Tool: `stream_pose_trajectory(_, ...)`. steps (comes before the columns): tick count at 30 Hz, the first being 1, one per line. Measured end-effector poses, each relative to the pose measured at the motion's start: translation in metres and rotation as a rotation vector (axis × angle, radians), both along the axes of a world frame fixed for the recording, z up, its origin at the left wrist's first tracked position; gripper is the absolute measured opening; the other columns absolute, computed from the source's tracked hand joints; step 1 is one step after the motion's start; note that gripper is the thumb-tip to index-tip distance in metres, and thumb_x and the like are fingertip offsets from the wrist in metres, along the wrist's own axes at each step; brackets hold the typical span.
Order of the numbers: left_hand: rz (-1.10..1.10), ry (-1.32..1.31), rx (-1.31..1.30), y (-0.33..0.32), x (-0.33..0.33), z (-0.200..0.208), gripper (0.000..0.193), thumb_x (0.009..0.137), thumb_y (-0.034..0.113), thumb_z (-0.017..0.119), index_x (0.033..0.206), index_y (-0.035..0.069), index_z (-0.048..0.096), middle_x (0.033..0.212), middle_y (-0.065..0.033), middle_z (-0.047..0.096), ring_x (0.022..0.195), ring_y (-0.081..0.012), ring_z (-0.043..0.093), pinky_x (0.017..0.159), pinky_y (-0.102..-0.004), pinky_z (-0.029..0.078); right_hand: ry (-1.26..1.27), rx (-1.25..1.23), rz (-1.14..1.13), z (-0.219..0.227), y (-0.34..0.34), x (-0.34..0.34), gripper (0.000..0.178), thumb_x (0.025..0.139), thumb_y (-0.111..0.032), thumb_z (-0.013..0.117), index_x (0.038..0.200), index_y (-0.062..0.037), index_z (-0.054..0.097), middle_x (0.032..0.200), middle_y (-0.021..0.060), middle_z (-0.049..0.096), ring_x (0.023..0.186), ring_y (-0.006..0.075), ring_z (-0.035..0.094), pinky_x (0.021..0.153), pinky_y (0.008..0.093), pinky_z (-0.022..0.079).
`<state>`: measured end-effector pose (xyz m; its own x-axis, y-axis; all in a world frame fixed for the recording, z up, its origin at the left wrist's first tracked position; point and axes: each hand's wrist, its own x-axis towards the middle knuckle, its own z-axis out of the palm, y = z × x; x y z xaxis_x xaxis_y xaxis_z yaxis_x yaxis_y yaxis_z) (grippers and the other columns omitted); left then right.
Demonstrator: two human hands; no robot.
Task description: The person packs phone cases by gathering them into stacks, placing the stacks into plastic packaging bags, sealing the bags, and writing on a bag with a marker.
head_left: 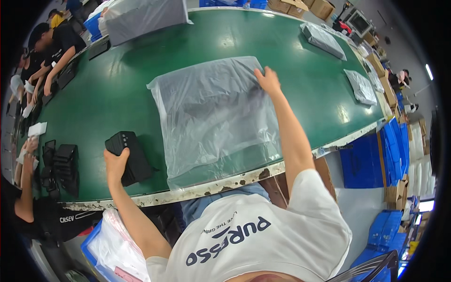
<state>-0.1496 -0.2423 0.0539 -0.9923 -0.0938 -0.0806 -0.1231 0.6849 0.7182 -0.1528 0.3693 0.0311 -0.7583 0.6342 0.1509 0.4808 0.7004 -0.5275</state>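
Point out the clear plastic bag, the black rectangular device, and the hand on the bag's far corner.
Clear plastic bag (pixel 211 117), head view, middle of the sheet.
Black rectangular device (pixel 134 162), head view, its top face.
Right hand (pixel 268 80), head view, back of the hand.

A large clear plastic bag (pixel 213 117) is spread mid-desk; two grey bagged parcels (pixel 323 40) (pixel 361 86) are laid far right

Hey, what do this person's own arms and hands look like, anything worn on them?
Both forearms are bare from the short sleeves down. The left hand and the right hand wear no gloves, and no watch, ring or wristband shows. The sleeves belong to a white T-shirt with dark lettering across its front.
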Motion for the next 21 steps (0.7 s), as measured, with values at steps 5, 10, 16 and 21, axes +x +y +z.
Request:
stream_pose_trajectory(5,-0.020,0.088,0.315,0.012,0.023,0.039,0.077,0.086,0.026,0.069,0.145,-0.007,0.032,0.134,-0.0190,0.051,0.119,-0.0270,0.052,0.105,-0.0355,0.039,0.067,-0.229,0.274,0.005,-0.073,-0.003,0.104,0.081,-0.072,0.056,0.144,0.0077,0.035,0.145,0.0276,0.043,0.138,0.0427,0.036,0.113,0.0486,0.031)
stream_pose_trajectory(10,-0.286,0.094,0.395,0.058,0.038,0.089,0.082,0.087,0.031,0.068,0.148,-0.006,0.028,0.140,-0.0190,0.047,0.127,-0.0268,0.047,0.108,-0.0343,0.035,0.273,0.492,0.755,0.024,-0.167,0.041,0.094,0.080,-0.059,0.069,0.149,-0.0065,0.035,0.152,0.0176,0.037,0.143,0.0344,0.031,0.118,0.0542,0.018)
stream_pose_trajectory(16,-0.852,-0.439,0.460,0.086,0.059,0.063,0.110,0.075,0.053,0.074,0.152,-0.006,0.023,0.151,-0.0213,0.035,0.142,-0.0295,0.033,0.116,-0.0364,0.025,-0.010,0.220,1.226,-0.016,-0.188,0.128,0.052,0.080,-0.030,0.074,0.124,-0.0113,0.055,0.124,0.0090,0.055,0.124,0.0287,0.048,0.105,0.0507,0.035)
stream_pose_trajectory(21,-1.166,-0.687,0.458,0.147,0.077,0.012,0.101,0.082,0.051,0.068,0.152,-0.006,0.023,0.151,-0.0207,0.035,0.142,-0.0270,0.033,0.116,-0.0358,0.026,0.153,0.262,1.125,-0.020,-0.192,0.109,0.017,0.084,-0.016,0.068,0.097,-0.0083,0.060,0.098,0.0069,0.059,0.096,0.0274,0.060,0.081,0.0414,0.047)
